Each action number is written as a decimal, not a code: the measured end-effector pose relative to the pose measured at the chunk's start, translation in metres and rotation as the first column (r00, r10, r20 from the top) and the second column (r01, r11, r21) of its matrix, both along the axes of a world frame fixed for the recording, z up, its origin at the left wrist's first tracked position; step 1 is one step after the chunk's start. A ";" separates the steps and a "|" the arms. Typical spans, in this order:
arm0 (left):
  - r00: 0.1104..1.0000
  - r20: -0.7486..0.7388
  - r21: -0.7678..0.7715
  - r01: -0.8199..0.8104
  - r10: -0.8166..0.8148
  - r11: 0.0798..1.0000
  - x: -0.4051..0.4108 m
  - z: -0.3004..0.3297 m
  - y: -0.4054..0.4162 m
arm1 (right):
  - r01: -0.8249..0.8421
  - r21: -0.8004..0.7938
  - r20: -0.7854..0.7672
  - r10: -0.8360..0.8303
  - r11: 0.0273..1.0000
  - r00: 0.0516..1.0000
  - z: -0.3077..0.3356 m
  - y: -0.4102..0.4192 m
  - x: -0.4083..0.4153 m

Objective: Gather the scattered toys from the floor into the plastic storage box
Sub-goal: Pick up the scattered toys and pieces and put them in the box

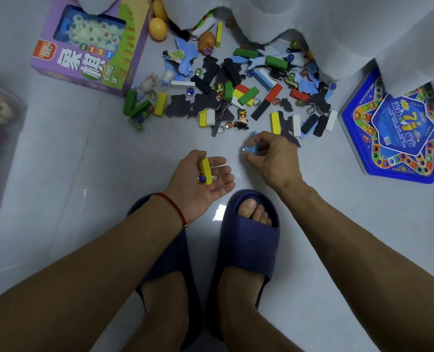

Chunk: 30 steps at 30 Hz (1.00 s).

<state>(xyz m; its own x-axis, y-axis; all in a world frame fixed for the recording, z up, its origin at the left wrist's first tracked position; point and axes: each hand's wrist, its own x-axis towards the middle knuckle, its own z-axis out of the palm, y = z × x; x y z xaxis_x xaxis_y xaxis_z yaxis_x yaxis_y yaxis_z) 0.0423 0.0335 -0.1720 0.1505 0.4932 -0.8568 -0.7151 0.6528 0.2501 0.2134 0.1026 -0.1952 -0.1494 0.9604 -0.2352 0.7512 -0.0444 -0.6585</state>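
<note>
Scattered toys (pixel 226 90): a heap of coloured wooden blocks, dark and blue foam puzzle pieces and glass marbles on the floor (pixel 109 153), far centre, reaching under a white curtain (pixel 338 24).
Plastic storage box (pixel 5 138): translucent, at the left edge, well apart from the heap; blurred toys show inside.
Left hand (pixel 200 184): palm up, near centre, fingers relaxed and nearly straight, carrying a yellow block (pixel 206 171) with a blue marble (pixel 202 179) and a clear marble (pixel 215 177) touching it.
Right hand (pixel 274 158): palm down, just right of the left hand, at the near edge of the heap; fingers curled, pinching a small light-blue piece (pixel 251 149); what exactly it is cannot be told.
Figurine (pixel 242 119): small, red and black, lying just beyond the right hand.
Purple game box (pixel 89 47): far left, touching the heap's left side.
Yellow plastic eggs (pixel 157 29): far, just right of the purple box.
Blue board game tin (pixel 399 130): right, star pattern on top, partly under the curtain.
Slippers (pixel 249 232): dark blue, on both feet, near centre below the hands.
Wrist: a red string bracelet (pixel 175 204) on the left one.
</note>
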 end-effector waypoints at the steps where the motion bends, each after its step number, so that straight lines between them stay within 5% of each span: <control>1: 1.000 -0.001 0.000 -0.002 0.002 1.000 0.000 -0.001 0.001 | -0.038 -0.011 -0.061 0.037 0.999 0.997 0.010 -0.005 -0.002; 4: 0.997 0.076 0.045 -0.001 -0.002 0.999 -0.001 -0.003 0.001 | -0.201 -0.066 -0.174 0.187 0.977 0.967 0.039 -0.018 -0.013; 9: 0.953 0.301 0.134 -0.001 -0.040 0.991 -0.001 0.000 -0.002 | -0.488 -0.061 0.040 0.490 0.871 0.871 0.059 -0.027 -0.030; 15: 0.982 0.170 -0.022 -0.078 0.081 0.997 -0.007 -0.006 -0.001 | -0.305 0.220 0.201 0.263 0.926 0.944 0.032 0.022 -0.025; 22: 0.985 0.099 0.007 -0.142 0.141 0.990 -0.014 0.004 0.001 | -0.277 0.158 0.238 0.236 0.948 0.942 -0.008 0.032 -0.013; 26: 0.976 0.089 0.053 -0.204 0.198 0.978 -0.028 0.023 -0.008 | 0.016 0.003 -0.042 -0.016 1.000 0.999 0.017 0.000 -0.001; 28: 0.966 0.090 0.075 -0.251 0.244 0.965 -0.039 0.040 -0.016 | 0.177 -0.339 -0.329 -0.292 0.924 0.898 0.045 -0.013 -0.005; 30: 0.946 0.078 0.096 -0.322 0.315 0.942 -0.053 0.063 -0.028 | 0.105 -0.578 -0.498 -0.451 0.810 0.740 0.077 -0.020 -0.015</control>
